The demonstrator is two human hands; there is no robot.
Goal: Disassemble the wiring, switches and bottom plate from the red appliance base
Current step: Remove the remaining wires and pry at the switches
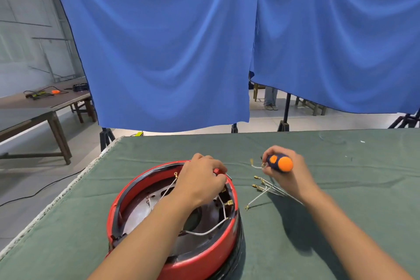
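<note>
The red appliance base (181,223) sits upside down on the green cloth of the table (295,223), toward the near left part of it. It is a round shell — glossy red outside, with a black band running along its upper rim and more black showing low on its right flank. Inside lies a dull metal bottom plate (145,209) pierced with a few slots and holes. Thin white wires (209,231) loop across the cavity, their brass terminals gathered against the base's right inner wall.

The left hand (202,179) reaches over the base's far rim, fingers curled tight around a small red part (217,170) at that edge; whether it is one of the switches cannot be told. The forearm crosses the open cavity.

To the right of the base, well apart from it, the right hand (284,168) hovers over the cloth, fingers wrapped around a screwdriver (280,162) with a dark blue and orange handle, its orange butt facing the viewer; a wire end also seems caught in that grip. Beneath this hand, just beside the base, a loose bundle of detached wires (266,188) with brass spade terminals lies on the cloth.

Beyond the base, blue curtains (170,52) hang behind the table — and off to its left stands a brown wooden bench (45,102).
</note>
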